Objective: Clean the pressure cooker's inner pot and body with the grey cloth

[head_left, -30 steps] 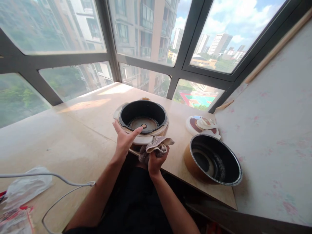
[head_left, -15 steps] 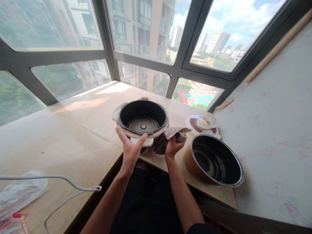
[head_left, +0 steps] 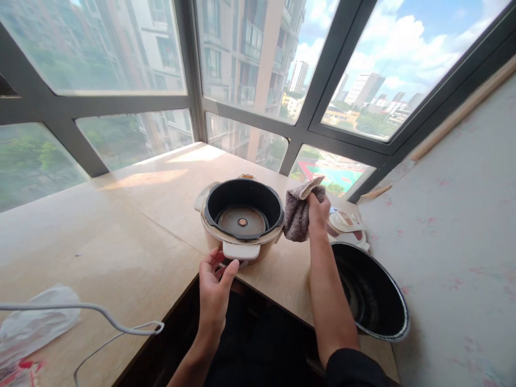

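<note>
A pressure cooker body (head_left: 268, 248) stands near the counter's front edge, its black inside open to view with a round metal heating plate (head_left: 242, 222) at the bottom. A pale handle juts from its front. Just below that handle is my left hand (head_left: 213, 287), fingers bent and thumb apart, close to the cooker's lower front; whether the fingertips touch it I cannot tell. My right hand (head_left: 319, 211) grips a brown towel (head_left: 299, 216), raised beside the cooker's right side. Under and behind my right forearm sits the removed inner pot (head_left: 379, 290), partly hidden.
A white and brown lid (head_left: 347, 221) lies beyond the inner pot, by the papered wall (head_left: 451, 252). On the left of the wooden counter (head_left: 133, 231) are a grey cable (head_left: 97, 310) and a clear plastic bag (head_left: 42, 317). Windows (head_left: 245, 59) rise behind.
My right hand has lifted the towel up and right, away from the cooker's side. My left hand has let go of the front handle and dropped below it. The view has tilted slightly.
</note>
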Tool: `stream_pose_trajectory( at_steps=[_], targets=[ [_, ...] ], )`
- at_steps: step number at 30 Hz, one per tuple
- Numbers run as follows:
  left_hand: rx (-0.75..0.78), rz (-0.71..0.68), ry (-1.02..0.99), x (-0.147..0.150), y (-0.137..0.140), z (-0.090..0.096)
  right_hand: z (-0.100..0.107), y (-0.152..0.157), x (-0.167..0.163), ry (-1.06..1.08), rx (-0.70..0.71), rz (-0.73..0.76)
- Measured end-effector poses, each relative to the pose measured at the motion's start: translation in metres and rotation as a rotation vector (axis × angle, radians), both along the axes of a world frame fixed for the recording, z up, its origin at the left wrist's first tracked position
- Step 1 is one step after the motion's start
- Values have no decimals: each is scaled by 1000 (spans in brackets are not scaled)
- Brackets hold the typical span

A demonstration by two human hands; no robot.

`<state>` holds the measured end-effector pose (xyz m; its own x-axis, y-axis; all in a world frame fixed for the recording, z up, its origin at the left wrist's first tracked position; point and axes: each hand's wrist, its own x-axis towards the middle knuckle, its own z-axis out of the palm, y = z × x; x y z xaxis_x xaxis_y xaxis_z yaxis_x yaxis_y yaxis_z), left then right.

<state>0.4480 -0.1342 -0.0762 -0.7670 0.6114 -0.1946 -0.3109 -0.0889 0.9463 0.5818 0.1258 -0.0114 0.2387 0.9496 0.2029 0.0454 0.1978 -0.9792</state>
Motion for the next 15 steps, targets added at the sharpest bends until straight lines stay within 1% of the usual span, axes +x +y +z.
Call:
stream_pose_trajectory(
  at_steps=[3, 6, 8, 11, 13, 15],
  targets=[
    [51, -184, -166, 1, -5, 13, 22, 22, -12, -138, -115, 201],
    [57, -326, -269, 1, -5, 21, 34, 46, -33, -309, -156, 376],
    [66, -356, -310, 1, -3, 23, 36, 61, -48, -405, -153, 471],
    [86, -356, -346, -2, -1, 25, 37, 82, -65, -507, -177, 640],
    [94, -374, -371, -5, 1, 26, 39, 94, -74, -523, -268, 733],
    [97, -398, -404, -8, 4, 25, 41, 102, -83, -471, -426, 817]
  ],
)
